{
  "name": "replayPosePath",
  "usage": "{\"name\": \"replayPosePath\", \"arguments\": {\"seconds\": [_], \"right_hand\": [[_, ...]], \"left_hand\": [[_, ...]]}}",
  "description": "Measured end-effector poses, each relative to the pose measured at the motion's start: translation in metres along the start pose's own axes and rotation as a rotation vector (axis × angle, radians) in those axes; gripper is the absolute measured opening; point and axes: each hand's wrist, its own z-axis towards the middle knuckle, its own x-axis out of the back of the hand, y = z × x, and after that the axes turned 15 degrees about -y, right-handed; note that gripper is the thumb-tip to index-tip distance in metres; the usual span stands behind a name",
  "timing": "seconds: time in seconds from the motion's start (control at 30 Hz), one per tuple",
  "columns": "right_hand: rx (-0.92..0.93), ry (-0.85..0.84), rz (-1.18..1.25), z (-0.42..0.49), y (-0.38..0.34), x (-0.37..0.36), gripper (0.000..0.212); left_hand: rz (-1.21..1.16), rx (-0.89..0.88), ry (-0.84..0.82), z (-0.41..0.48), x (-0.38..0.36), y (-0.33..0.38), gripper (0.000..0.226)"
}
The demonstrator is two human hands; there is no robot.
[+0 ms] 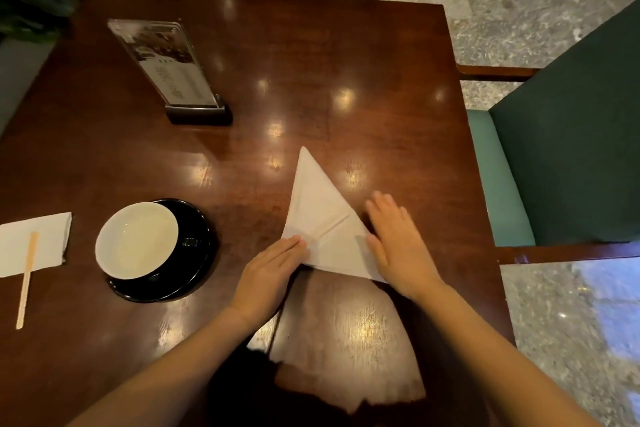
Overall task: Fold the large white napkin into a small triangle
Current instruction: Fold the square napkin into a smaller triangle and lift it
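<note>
The white napkin (320, 215) lies folded as a tall triangle on the dark wooden table (311, 80), its tip pointing away from me. A crease runs across its lower half. My left hand (268, 274) rests flat on the napkin's lower left corner, fingers together. My right hand (394, 239) lies flat with fingers spread on the right edge and lower right corner, pressing it down. Neither hand grips anything.
A white cup on a black saucer (156, 250) stands to the left of the napkin. Further left lies another white napkin (34, 243) with a wooden stirrer (26, 281). A menu stand (173, 69) is at the back left. Green chairs (554, 156) flank the table.
</note>
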Motion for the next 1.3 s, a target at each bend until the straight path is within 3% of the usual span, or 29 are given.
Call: {"name": "replayPosePath", "arguments": {"seconds": [0.1, 0.23, 0.4, 0.63, 0.77, 0.87, 1.07, 1.23, 1.3], "right_hand": [[0.29, -0.109, -0.105, 0.045, -0.032, 0.002, 0.059], [0.37, -0.185, -0.262, 0.084, -0.039, -0.013, 0.06], [0.215, -0.142, -0.284, 0.11, -0.045, -0.016, 0.063], [0.043, -0.114, -0.252, 0.165, -0.047, 0.008, 0.061], [-0.065, -0.097, -0.247, 0.176, -0.036, 0.017, 0.06], [-0.05, -0.049, -0.278, 0.164, -0.024, 0.027, 0.061], [0.394, -0.162, -0.411, 0.058, -0.014, -0.009, 0.062], [0.296, -0.182, -0.443, -0.009, 0.021, -0.029, 0.06], [0.283, -0.185, -0.453, -0.02, 0.03, -0.024, 0.058]], "left_hand": [[0.031, -0.019, 0.003, 0.001, -0.002, 0.001, 0.031], [0.11, -0.028, 0.043, -0.003, -0.016, -0.003, 0.025], [0.126, -0.048, 0.133, -0.001, -0.02, -0.006, 0.02], [0.155, -0.072, 0.075, -0.003, -0.022, -0.009, 0.018], [0.185, -0.08, 0.017, -0.006, -0.019, -0.011, 0.027], [0.18, -0.069, -0.044, -0.01, -0.016, -0.011, 0.03], [0.186, -0.071, -0.077, -0.008, -0.006, -0.011, 0.053], [0.138, -0.038, -0.089, -0.008, -0.009, -0.013, 0.036], [0.126, -0.02, -0.107, -0.007, -0.006, -0.01, 0.042]]}}
